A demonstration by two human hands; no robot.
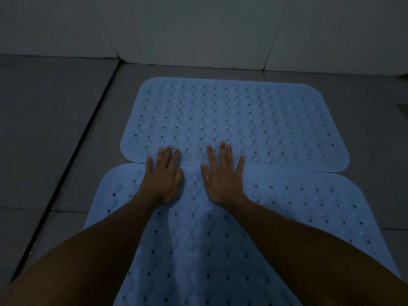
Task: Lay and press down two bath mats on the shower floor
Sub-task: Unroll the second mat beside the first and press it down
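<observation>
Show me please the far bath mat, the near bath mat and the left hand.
far bath mat (242, 120): head view, its middle.
near bath mat (309, 199): head view, bare right part.
left hand (163, 177): head view, its back.

far mat (242, 120) behind near mat (198, 250), edges touching

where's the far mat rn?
In the head view, the far mat lies flat on the floor tiles near the wall, its near edge meeting the near mat. The fingers of both hands rest on that seam.
</observation>
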